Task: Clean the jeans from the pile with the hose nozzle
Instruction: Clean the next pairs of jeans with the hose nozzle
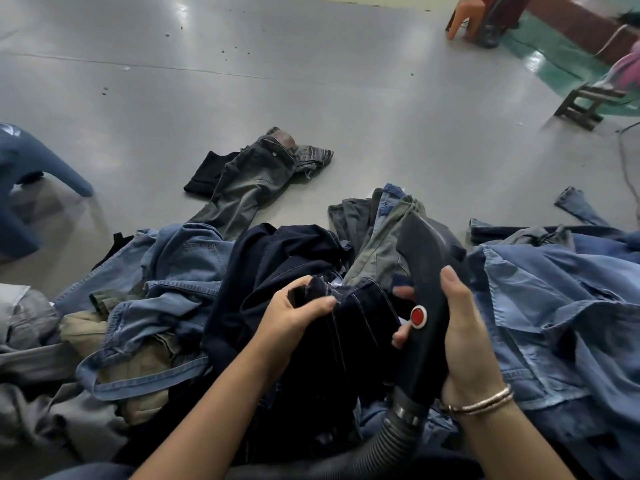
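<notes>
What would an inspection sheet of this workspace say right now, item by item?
Surface: grey shiny floor, with small dark specks.
Job's things: pile of jeans in front; dark navy jeans on top; black hose nozzle with a red button.
Clutter: one grey pair of jeans lying apart on the floor.
Hands: left hand grips the navy jeans; right hand holds the nozzle, fingers curled round it.
Cables: ribbed grey hose runs from the nozzle; thin cable at right.
Surroundings: blue stool at left, orange chair and wooden stool far right.
</notes>
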